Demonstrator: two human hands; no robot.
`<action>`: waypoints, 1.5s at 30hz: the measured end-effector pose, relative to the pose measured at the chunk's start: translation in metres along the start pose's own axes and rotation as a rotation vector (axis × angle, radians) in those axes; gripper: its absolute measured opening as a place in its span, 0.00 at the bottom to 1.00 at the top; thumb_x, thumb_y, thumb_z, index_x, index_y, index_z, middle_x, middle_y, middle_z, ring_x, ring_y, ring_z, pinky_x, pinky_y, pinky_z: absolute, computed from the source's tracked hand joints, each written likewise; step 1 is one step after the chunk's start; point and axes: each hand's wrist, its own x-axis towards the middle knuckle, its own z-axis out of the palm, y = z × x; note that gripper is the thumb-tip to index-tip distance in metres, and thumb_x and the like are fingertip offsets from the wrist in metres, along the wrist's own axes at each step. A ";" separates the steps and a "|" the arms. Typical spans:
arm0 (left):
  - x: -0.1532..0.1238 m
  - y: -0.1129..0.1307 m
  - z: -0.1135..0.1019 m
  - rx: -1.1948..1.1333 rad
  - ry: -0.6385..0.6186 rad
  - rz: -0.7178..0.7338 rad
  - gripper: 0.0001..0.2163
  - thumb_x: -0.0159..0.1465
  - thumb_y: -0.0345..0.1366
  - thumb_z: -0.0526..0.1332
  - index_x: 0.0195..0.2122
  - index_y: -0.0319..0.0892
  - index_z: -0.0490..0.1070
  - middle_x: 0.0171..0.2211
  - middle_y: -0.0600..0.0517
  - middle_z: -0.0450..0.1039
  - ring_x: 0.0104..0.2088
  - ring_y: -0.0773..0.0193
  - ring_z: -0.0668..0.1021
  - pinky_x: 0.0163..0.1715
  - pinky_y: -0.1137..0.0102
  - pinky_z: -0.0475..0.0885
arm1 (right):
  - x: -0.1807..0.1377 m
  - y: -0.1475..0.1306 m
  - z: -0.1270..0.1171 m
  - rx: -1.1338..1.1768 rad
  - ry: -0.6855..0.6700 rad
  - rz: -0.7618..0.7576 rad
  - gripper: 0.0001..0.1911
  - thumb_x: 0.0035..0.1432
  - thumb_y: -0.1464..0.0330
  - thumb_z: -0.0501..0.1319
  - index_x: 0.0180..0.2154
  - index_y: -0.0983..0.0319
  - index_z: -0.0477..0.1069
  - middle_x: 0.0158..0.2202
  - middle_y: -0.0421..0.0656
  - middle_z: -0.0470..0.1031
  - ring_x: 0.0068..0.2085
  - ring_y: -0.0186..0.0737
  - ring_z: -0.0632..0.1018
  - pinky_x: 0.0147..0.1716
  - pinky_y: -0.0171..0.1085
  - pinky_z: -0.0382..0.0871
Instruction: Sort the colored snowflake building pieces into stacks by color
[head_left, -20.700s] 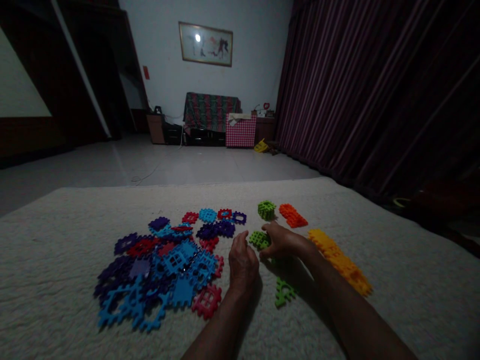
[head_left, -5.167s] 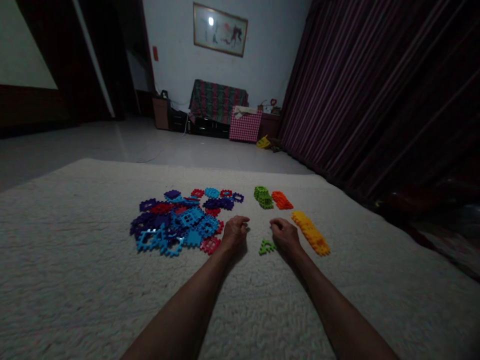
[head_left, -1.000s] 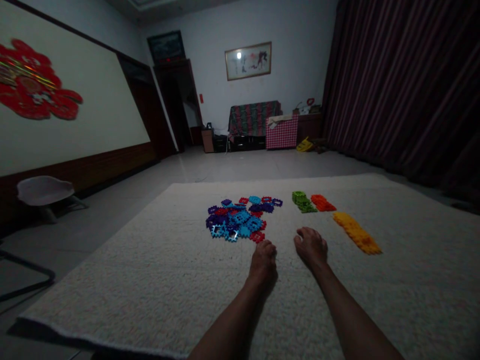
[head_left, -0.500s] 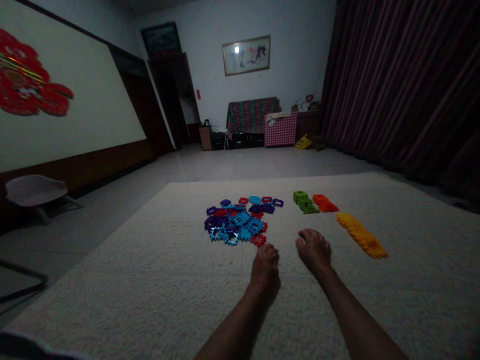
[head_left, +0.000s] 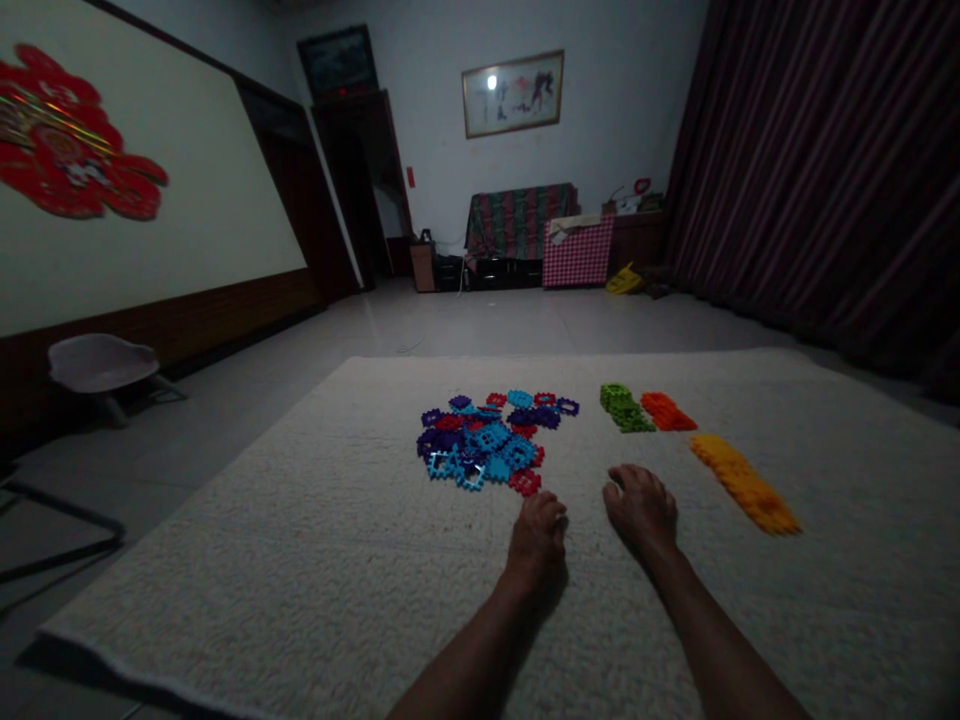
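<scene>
My left hand [head_left: 537,541] rests on the cream carpet [head_left: 315,520] with its fingers curled under, and nothing shows in it. It lies just short of a loose heap of blue, purple and red plastic interlocking tiles [head_left: 487,442]. My right hand [head_left: 642,510] lies palm down beside it, fingers loosely spread on the pile, holding nothing. Beyond the right hand stand sorted rows of tiles: a green row [head_left: 624,408], an orange-red row [head_left: 667,411] and a longer yellow-orange row [head_left: 744,483] to the right.
The room is dim. A pale chair [head_left: 101,362] stands at the left by the wall. Dark curtains [head_left: 825,170] line the right side. A covered sofa [head_left: 517,220] and a checked box [head_left: 577,252] stand at the far wall across bare tiled floor.
The view has shifted slightly right and down over the last second. Both hands stay resting on the carpet. The single green tile seen between the hands five seconds ago is no longer there.
</scene>
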 end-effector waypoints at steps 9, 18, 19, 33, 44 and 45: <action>0.002 -0.011 -0.012 -0.101 0.030 -0.089 0.19 0.54 0.20 0.57 0.43 0.42 0.76 0.47 0.44 0.80 0.48 0.55 0.80 0.50 0.58 0.76 | -0.003 0.003 0.003 0.008 0.014 -0.009 0.15 0.63 0.68 0.55 0.47 0.60 0.75 0.55 0.50 0.75 0.55 0.50 0.72 0.52 0.46 0.62; 0.062 -0.035 -0.079 0.226 0.274 -0.174 0.21 0.55 0.21 0.52 0.42 0.45 0.78 0.44 0.47 0.81 0.48 0.57 0.80 0.56 0.59 0.74 | 0.022 -0.050 0.026 0.282 -0.079 -0.108 0.21 0.62 0.74 0.52 0.53 0.65 0.73 0.54 0.52 0.75 0.51 0.43 0.77 0.52 0.39 0.65; 0.071 -0.038 -0.084 0.262 0.280 -0.161 0.21 0.55 0.21 0.52 0.43 0.44 0.77 0.45 0.47 0.81 0.49 0.57 0.79 0.58 0.58 0.73 | 0.021 -0.058 0.029 0.296 -0.072 -0.114 0.20 0.62 0.73 0.51 0.53 0.64 0.73 0.54 0.52 0.76 0.51 0.43 0.77 0.52 0.39 0.64; 0.116 -0.060 -0.069 0.604 0.008 -0.303 0.17 0.67 0.34 0.58 0.57 0.42 0.71 0.61 0.38 0.69 0.63 0.44 0.68 0.62 0.49 0.64 | 0.021 -0.069 0.034 0.293 -0.028 -0.110 0.17 0.66 0.69 0.51 0.48 0.60 0.76 0.49 0.48 0.79 0.52 0.45 0.74 0.54 0.42 0.59; 0.086 -0.067 -0.047 0.364 0.114 -0.062 0.14 0.62 0.30 0.61 0.49 0.42 0.73 0.57 0.41 0.72 0.58 0.49 0.73 0.60 0.53 0.69 | 0.021 -0.071 0.032 0.365 -0.070 -0.184 0.15 0.65 0.65 0.53 0.45 0.59 0.77 0.47 0.46 0.80 0.51 0.46 0.75 0.53 0.44 0.58; 0.087 -0.067 -0.048 0.352 0.128 -0.057 0.12 0.61 0.29 0.61 0.46 0.43 0.73 0.56 0.42 0.73 0.57 0.51 0.74 0.59 0.54 0.70 | 0.021 -0.070 0.034 0.375 -0.066 -0.201 0.15 0.64 0.64 0.53 0.43 0.59 0.77 0.46 0.46 0.81 0.50 0.46 0.75 0.53 0.45 0.58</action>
